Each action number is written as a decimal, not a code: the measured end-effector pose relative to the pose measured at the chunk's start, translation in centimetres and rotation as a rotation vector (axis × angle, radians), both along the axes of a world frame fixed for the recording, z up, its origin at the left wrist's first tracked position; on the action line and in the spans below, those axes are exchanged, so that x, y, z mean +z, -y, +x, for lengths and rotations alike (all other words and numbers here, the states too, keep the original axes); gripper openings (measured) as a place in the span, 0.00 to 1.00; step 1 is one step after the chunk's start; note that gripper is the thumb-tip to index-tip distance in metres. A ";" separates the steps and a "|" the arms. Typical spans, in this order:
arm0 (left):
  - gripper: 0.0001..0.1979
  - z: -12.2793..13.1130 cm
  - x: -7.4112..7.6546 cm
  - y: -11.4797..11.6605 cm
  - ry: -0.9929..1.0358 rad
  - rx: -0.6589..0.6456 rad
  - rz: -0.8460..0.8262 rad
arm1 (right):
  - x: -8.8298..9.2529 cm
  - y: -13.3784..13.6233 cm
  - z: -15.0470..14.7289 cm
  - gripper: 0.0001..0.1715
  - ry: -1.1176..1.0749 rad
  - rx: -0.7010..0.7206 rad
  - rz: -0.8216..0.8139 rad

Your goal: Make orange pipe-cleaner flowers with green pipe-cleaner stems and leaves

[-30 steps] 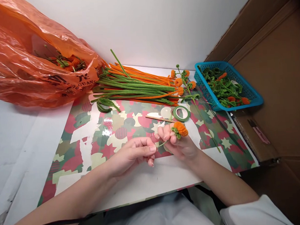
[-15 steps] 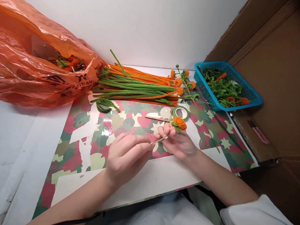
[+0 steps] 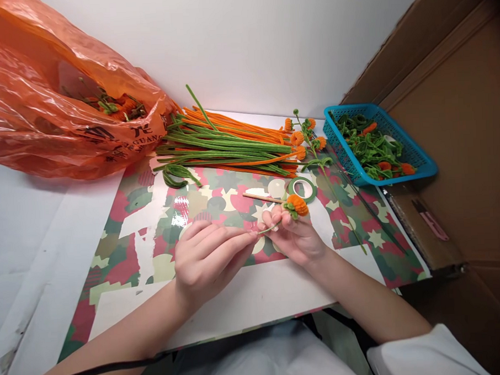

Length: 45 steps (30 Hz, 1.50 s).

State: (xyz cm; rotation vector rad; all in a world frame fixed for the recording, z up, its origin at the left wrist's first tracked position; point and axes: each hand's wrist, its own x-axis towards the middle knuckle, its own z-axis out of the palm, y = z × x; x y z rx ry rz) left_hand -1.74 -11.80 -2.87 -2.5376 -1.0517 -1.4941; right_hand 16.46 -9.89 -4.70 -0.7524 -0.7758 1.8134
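An orange pipe-cleaner flower [image 3: 297,205] with green sepals and a thin green stem is between my two hands, above the patterned board. The fingertips of my right hand [image 3: 294,236] grip it just below the bloom, which points up and to the right. My left hand [image 3: 214,255] pinches the free end of the stem; its fingers are closed and hide the tip. Just beyond the flower lie a thin brown stick [image 3: 262,197] and a roll of green tape [image 3: 313,191], neither touched by the left hand.
Green and orange pipe cleaners [image 3: 231,147] lie in a pile at the back. A flower spray [image 3: 314,143] rests beside them. A blue basket [image 3: 425,166] of green pieces stands right, an orange plastic bag [image 3: 32,136] left. A cutter [image 3: 430,221] lies on a cardboard box.
Both hands hold the same grip on the flower and its stem. The left fingers have shifted slightly along the stem, and the bloom has tilted a little to the left.
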 end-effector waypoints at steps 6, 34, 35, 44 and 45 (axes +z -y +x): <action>0.06 0.1 -0.6 -0.3 -0.002 0.056 -0.094 | 0.0 0.1 0.1 0.18 -0.014 0.027 -0.047; 0.15 0.8 0.3 0.3 0.203 -0.443 -1.246 | 0.4 0.1 0.1 0.16 0.056 -0.016 0.160; 0.15 0.8 0.3 0.3 0.230 -0.459 -1.275 | 0.4 0.1 0.1 0.16 0.051 -0.009 0.152; 0.12 0.7 0.3 0.1 0.484 -0.590 -1.510 | 0.4 0.1 0.2 0.16 0.030 -0.010 0.116; 0.12 0.7 0.3 0.1 0.501 -0.600 -1.542 | 0.4 0.1 0.2 0.17 0.026 -0.011 0.113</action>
